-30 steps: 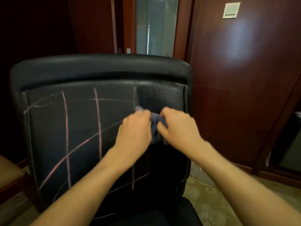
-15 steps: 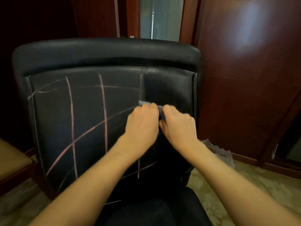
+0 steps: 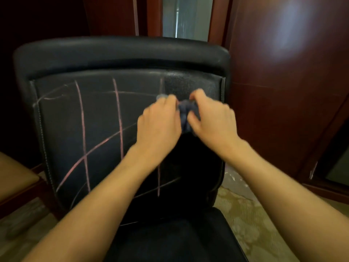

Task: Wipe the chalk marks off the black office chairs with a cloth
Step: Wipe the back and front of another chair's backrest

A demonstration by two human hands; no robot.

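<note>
Black office chair (image 3: 105,59) is standing square to the camera, backrest facing the viewer, seat (image 3: 170,235) showing at the bottom of the frame. Pink chalk marks (image 3: 118,118) are running across the backrest panel: several upright strokes, a long diagonal rising from lower left toward the middle, fainter lines crossing near the top and bottom. The upper right part of the panel is looking darker and free of lines.

Both hands are working together on the upper middle of the backrest. Left hand (image 3: 158,125) is pressing against the panel with its fingers curled over a dark blue cloth (image 3: 187,114); a pale bit of the cloth is peeking out above its knuckles. Right hand (image 3: 213,121) is sitting just beside it, fingers (image 3: 196,96) bent and pinching the same bunched cloth from the other side. The cloth is sitting between the two hands, touching the backrest. Both hands are slightly blurred. Bare forearms are reaching in from the lower corners.

Surroundings: dark red wood panelling (image 3: 283,91) is filling the right side, and a narrow glass strip (image 3: 187,16) is showing behind the chair top. Patterned carpet (image 3: 245,214) is lying to the right of the seat. A tan cushioned seat (image 3: 13,178) with a wooden frame is sitting at the left edge.
</note>
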